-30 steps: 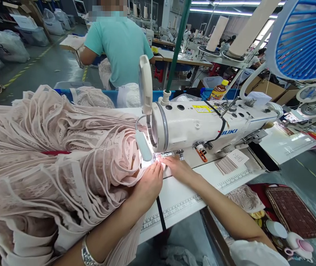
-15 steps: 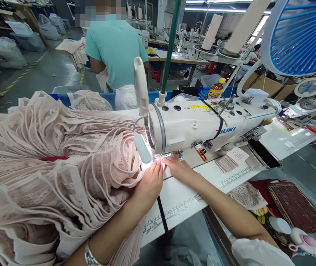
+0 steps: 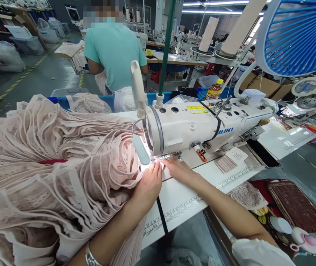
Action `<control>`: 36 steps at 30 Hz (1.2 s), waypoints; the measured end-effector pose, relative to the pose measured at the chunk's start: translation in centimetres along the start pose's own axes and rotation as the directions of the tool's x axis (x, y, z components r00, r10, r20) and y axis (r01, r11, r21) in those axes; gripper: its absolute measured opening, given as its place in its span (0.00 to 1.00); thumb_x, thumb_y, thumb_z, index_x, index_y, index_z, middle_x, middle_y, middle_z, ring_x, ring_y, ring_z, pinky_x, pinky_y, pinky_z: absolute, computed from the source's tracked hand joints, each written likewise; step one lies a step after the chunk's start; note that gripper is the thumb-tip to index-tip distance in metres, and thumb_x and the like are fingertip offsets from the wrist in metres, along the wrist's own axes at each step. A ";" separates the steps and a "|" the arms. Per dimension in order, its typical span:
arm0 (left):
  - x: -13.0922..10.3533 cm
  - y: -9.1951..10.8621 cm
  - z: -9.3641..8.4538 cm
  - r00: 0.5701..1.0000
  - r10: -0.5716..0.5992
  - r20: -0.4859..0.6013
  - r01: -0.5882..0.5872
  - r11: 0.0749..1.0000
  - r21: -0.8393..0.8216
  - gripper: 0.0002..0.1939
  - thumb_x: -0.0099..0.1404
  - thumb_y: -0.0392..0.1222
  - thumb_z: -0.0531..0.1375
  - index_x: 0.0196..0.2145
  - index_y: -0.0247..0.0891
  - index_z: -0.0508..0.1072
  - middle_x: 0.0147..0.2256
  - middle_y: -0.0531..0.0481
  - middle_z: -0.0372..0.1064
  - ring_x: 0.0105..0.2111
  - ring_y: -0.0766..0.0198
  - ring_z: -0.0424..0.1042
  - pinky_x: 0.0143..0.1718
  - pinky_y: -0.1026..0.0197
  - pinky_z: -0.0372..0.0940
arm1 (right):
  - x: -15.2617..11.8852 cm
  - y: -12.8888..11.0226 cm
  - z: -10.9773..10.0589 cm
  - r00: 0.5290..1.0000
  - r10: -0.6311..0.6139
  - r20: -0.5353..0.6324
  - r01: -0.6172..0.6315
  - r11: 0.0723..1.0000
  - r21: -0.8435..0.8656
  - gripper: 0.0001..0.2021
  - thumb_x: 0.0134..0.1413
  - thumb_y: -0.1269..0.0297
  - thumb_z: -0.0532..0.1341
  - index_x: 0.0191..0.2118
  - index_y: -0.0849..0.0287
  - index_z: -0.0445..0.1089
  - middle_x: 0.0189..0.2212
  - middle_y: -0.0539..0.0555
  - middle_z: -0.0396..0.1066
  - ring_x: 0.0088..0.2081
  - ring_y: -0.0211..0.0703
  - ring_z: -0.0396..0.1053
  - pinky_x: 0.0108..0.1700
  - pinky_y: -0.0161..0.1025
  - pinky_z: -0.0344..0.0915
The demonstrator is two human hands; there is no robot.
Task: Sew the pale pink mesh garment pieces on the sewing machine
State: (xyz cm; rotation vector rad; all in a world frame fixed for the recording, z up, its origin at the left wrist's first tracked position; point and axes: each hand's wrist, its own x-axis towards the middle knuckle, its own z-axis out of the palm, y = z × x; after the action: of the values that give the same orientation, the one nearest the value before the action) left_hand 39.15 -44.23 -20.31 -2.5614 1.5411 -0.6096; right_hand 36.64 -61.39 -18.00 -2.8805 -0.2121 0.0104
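Observation:
A white sewing machine (image 3: 180, 127) stands on the table, its small lamp (image 3: 141, 150) lighting the needle area. My left hand (image 3: 149, 183) is closed on the edge of a pale pink lace garment, fingers together just in front of the presser foot. From the other side, my right hand (image 3: 178, 170) reaches in with its fingertips pressed on the same cloth beside the foot. The bit of cloth under the fingers is bright and mostly hidden. A big heap of pale pink garments (image 3: 91, 155) lies left of the machine, draping against my left forearm.
A ruler strip (image 3: 180, 208) runs along the table's front edge. Paper tags (image 3: 231, 160) lie right of my hands. Behind the machine are a bottle (image 3: 214, 89) and a green pole (image 3: 167, 48). A blue fan (image 3: 299, 37) hangs upper right. A person in a teal shirt (image 3: 113, 51) sits ahead.
The view has shifted very slightly. Both hands stay at the presser foot, and the cloth shows no clear movement.

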 end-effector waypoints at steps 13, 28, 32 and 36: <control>-0.3 -0.7 -1.3 0.998 -0.012 0.058 0.012 1.000 -0.005 0.23 0.64 0.25 0.48 0.55 0.24 0.70 0.53 0.34 0.70 0.53 0.49 0.70 0.55 0.49 0.63 | 0.2 -0.5 0.0 0.999 0.033 0.035 -0.030 0.996 -0.088 0.22 0.60 0.78 0.48 0.53 0.59 0.70 0.40 0.58 0.75 0.41 0.49 0.70 0.46 0.43 0.67; -0.5 -4.0 -0.6 0.999 -0.045 -0.010 0.040 0.961 -0.273 0.14 0.67 0.25 0.49 0.41 0.32 0.72 0.36 0.43 0.69 0.35 0.55 0.69 0.38 0.55 0.64 | -1.4 0.6 1.9 0.968 -0.160 -0.192 0.157 0.987 -0.028 0.24 0.56 0.81 0.51 0.54 0.54 0.71 0.48 0.54 0.73 0.44 0.44 0.71 0.36 0.36 0.68; -0.5 -3.8 -0.5 0.999 -0.042 -0.007 0.038 0.953 -0.299 0.19 0.63 0.21 0.48 0.48 0.30 0.70 0.35 0.44 0.67 0.36 0.55 0.68 0.38 0.56 0.64 | -1.5 0.9 2.2 0.958 -0.160 -0.237 0.165 0.986 0.000 0.25 0.56 0.82 0.50 0.53 0.54 0.71 0.48 0.53 0.74 0.44 0.43 0.71 0.37 0.36 0.67; -0.7 -3.9 -0.1 0.992 -0.124 -0.012 0.110 0.916 -0.387 0.22 0.65 0.23 0.48 0.53 0.35 0.68 0.40 0.43 0.66 0.41 0.55 0.67 0.42 0.55 0.64 | -1.6 1.3 2.3 0.939 -0.144 -0.311 0.169 0.984 0.054 0.24 0.55 0.81 0.50 0.52 0.55 0.71 0.48 0.52 0.74 0.45 0.42 0.72 0.41 0.36 0.68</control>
State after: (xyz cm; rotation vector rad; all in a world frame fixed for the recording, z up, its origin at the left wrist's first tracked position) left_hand 42.06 -41.72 -19.31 -2.9625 1.6742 -0.3948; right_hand 35.21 -62.26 -20.55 -2.7289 -0.3702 -0.4440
